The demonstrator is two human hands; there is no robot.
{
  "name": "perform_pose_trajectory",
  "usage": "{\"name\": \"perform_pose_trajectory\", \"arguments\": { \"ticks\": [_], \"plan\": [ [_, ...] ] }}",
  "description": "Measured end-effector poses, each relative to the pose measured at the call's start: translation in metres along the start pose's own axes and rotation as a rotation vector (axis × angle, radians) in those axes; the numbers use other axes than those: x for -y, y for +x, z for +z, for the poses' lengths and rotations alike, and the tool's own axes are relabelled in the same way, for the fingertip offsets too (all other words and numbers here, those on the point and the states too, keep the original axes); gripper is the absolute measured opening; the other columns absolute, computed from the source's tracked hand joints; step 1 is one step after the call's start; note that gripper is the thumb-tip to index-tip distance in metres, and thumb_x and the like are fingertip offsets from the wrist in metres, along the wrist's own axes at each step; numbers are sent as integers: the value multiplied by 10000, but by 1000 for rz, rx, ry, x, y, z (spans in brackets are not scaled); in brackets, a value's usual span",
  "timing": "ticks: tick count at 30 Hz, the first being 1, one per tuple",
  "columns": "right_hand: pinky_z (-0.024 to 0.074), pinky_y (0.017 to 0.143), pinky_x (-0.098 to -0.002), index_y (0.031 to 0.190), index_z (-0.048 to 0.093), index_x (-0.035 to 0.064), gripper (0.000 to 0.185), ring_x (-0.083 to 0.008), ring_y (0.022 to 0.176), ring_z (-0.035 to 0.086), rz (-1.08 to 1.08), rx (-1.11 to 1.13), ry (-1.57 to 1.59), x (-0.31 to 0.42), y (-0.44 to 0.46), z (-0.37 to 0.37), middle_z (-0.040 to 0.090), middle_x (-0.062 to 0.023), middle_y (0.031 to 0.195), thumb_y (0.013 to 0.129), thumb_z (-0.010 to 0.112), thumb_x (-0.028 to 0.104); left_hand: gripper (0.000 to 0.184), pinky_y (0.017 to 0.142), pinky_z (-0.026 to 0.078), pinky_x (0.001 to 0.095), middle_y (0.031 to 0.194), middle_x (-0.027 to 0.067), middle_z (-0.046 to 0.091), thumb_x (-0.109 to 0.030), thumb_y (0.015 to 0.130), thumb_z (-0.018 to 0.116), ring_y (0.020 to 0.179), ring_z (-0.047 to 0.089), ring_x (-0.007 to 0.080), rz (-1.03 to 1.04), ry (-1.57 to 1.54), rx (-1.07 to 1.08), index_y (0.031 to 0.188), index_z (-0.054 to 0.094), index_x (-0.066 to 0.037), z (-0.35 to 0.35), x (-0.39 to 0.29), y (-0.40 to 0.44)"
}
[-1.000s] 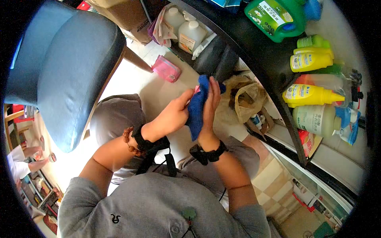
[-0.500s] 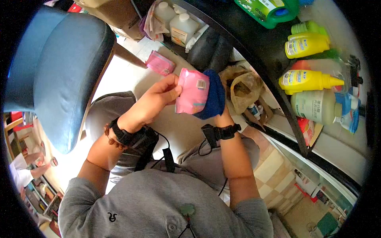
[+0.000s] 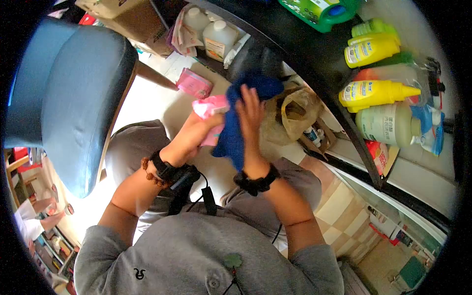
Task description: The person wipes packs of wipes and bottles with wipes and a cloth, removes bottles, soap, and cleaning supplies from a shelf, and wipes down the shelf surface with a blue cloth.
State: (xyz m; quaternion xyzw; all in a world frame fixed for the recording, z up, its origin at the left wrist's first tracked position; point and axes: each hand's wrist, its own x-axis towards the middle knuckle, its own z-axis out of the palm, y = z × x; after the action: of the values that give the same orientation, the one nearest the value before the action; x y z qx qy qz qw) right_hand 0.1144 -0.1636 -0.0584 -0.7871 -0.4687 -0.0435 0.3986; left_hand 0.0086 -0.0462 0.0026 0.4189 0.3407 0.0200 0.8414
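Our left hand (image 3: 189, 132) is closed on a pink packet (image 3: 210, 105), thumb side over the wrap. Our right hand (image 3: 252, 125) lies along a blue cloth (image 3: 230, 132), fingers extended and blurred; can't tell if it actually grips. Packet sits between our hands, up against the cloth. Our read: cloth being worked against packet. Any further pass calls for a firm pinch on the packet, soft enough not to crush it, with the cloth bunched clear of our fingers.

We've got black straps on both wrists, plus a brown bead bracelet (image 3: 153, 176) on the left.

Next out: second pink packet (image 3: 195, 83) lies near the chair leg (image 3: 156, 77), print too small to read. Crumpled plastic bag (image 3: 302, 110) is past our right hand. Whitish jug (image 3: 219, 39) up front has an orange-marked label, unreadable.

Dark shelf (image 3: 324, 64), right side: pale green bottle (image 3: 386, 123) appears to read 蛋白酶, smaller line likely 内衣洗衣液. Yellow bottle (image 3: 371, 93) carries blue logo and print, brand not legible to us. Green jug (image 3: 314, 14) is cut off by the view edge. Far left: blue chair (image 3: 86, 98), another person's legs (image 3: 49, 223) below.
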Motion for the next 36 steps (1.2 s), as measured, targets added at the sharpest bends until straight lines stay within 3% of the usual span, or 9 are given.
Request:
{"name": "perform_pose_trajectory", "arguments": {
  "ticks": [4, 8, 9, 13, 17, 22, 29, 32, 36],
  "plan": [
    [148, 1121, -608, 1141, 530, 77, 259, -336, 1389, 309, 6, 34, 98, 24, 9, -18, 370, -123, 1489, 904, 464, 156, 432, 818, 500, 268, 1084, 28, 636, -57, 876, 585, 948, 614, 123, 130, 65, -32, 1298, 495, -34, 2, -2, -4],
    [272, 1117, -456, 1182, 523, 69, 271, -356, 1309, 386, 7, -189, 268, -15, 24, -9, 460, -133, 1376, 923, 447, 92, 479, 830, 495, 267, 1099, 28, 638, -61, 844, 663, 964, 605, 110, 76, 157, 54, 1295, 504, -32, 12, -27, -13],
    [264, 1121, -453, 1216, 496, 89, 282, -359, 1300, 390, 316, -94, 467, -26, 24, -9, 461, -140, 1367, 939, 441, 102, 491, 831, 495, 268, 1098, 27, 639, -62, 836, 679, 961, 605, 108, 43, 180, 68, 1294, 506, -34, 14, -30, -15],
    [202, 1144, -473, 1288, 405, 154, 339, -338, 1289, 408, -3, -113, 295, -22, 20, -16, 475, -122, 1355, 950, 437, 140, 506, 809, 502, 274, 1045, 27, 652, -51, 822, 693, 924, 604, 102, 232, 375, 132, 1290, 501, -28, 14, -20, -7],
    [187, 1115, -598, 1206, 423, 148, 279, -308, 1308, 413, -180, -40, 238, 32, 15, -28, 480, -83, 1382, 928, 441, 144, 500, 575, 487, 245, 907, 41, 636, -28, 791, 686, 711, 585, 82, 272, 587, 98, 1254, 497, -43, 8, -12, -4],
    [236, 1125, -504, 1210, 506, 106, 287, -297, 1259, 467, -91, 104, 305, 4, 26, -38, 550, -90, 1303, 937, 430, 154, 472, 591, 475, 233, 891, 29, 630, -11, 803, 669, 696, 566, 66, 124, 517, 136, 1248, 513, -38, 17, -16, -8],
    [180, 1129, -563, 1148, 560, 65, 277, -317, 1283, 438, -114, 1, 52, 8, 25, -29, 523, -117, 1306, 901, 479, 162, 553, 740, 497, 247, 988, 16, 638, -58, 814, 692, 852, 572, 63, 94, 339, 156, 1326, 486, -27, 6, -20, -3],
    [196, 1123, -565, 1147, 543, 23, 289, -311, 1288, 442, -169, 72, 64, 32, 27, -36, 481, -132, 1376, 901, 441, 134, 453, 820, 502, 278, 1042, 9, 633, -36, 837, 647, 921, 597, 99, 321, 353, 158, 1271, 519, -26, 1, -10, 7],
    [275, 1111, -483, 1210, 525, -1, 320, -341, 1268, 451, -72, 75, -65, -2, 41, -39, 480, -159, 1366, 942, 416, 136, 430, 833, 520, 298, 1115, 53, 635, -61, 848, 646, 954, 634, 146, 64, -64, 44, 1257, 519, -29, 5, -17, 4]
  ]
}}
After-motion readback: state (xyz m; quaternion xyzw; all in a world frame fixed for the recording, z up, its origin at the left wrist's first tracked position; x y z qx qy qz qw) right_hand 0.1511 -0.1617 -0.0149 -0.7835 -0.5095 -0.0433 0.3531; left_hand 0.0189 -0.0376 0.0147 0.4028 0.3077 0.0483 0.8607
